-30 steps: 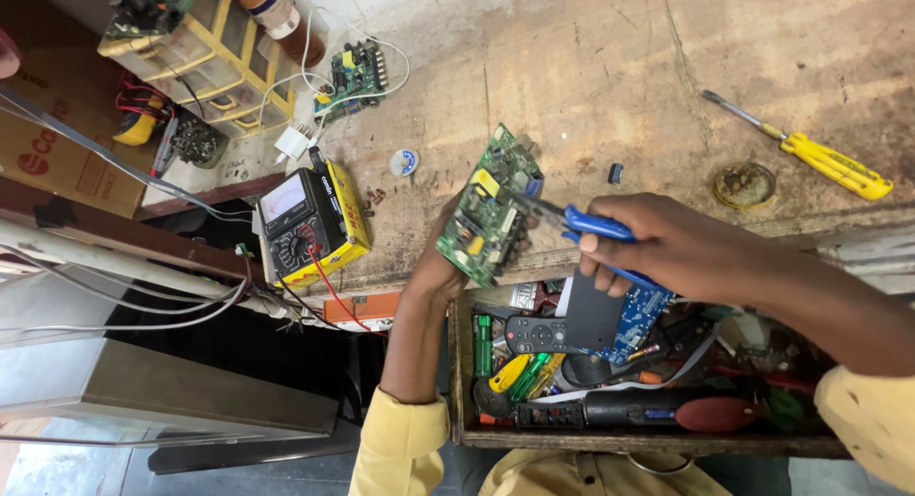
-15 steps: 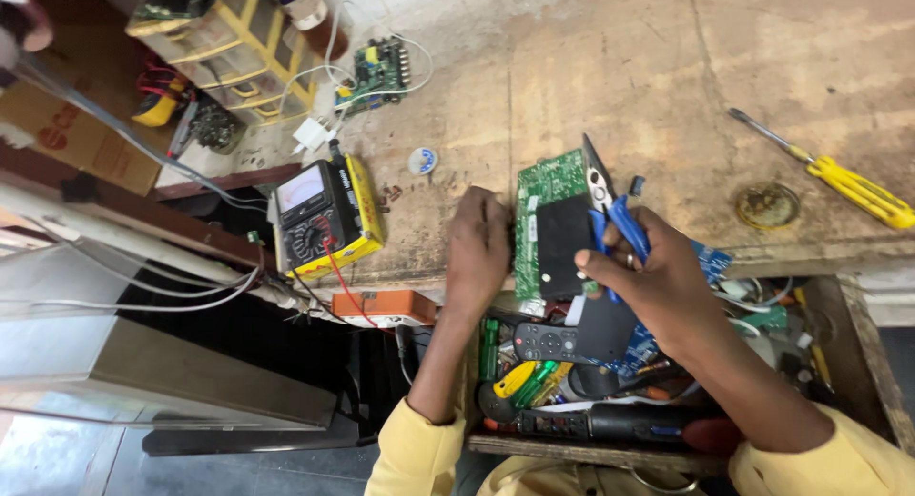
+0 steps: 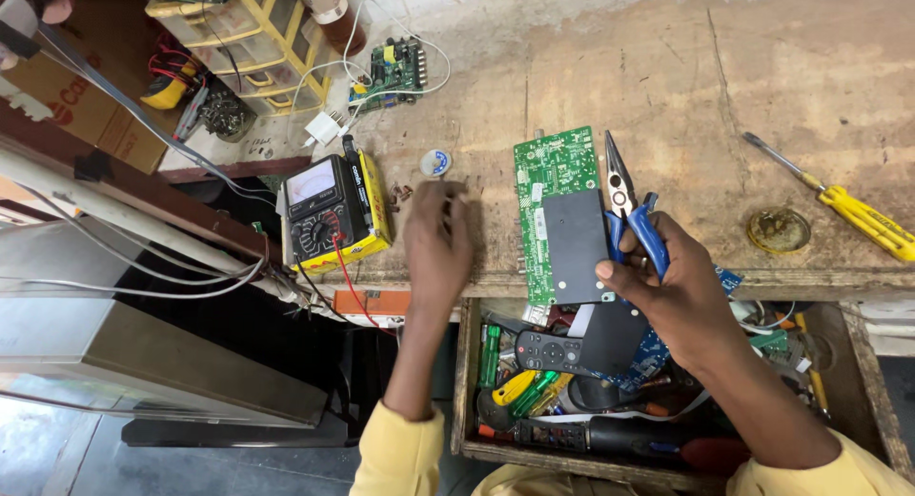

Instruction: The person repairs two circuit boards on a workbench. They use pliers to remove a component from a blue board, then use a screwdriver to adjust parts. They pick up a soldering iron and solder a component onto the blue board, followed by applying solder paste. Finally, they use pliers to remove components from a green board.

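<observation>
The worn wooden workbench (image 3: 782, 77) carries a green circuit board (image 3: 558, 215) lying flat near its near edge, just above the open tool drawer (image 3: 667, 382). The right hand (image 3: 667, 286) touches the board's right side, fingers closed around blue-handled pliers (image 3: 629, 210). The left hand (image 3: 437, 243) rests fingers-down on the bench left of the board, beside 1 yellow multimeter (image 3: 334, 215).

A green circuit board (image 3: 558, 210) lies flat at the workbench's front edge, long side running away from the viewer, a dark rectangular plate covering its lower half. Just beside it, to the right, blue-handled needle-nose pliers (image 3: 629, 205) point away from the viewer, jaws closed, handles gripped, tips over the wood.
</observation>
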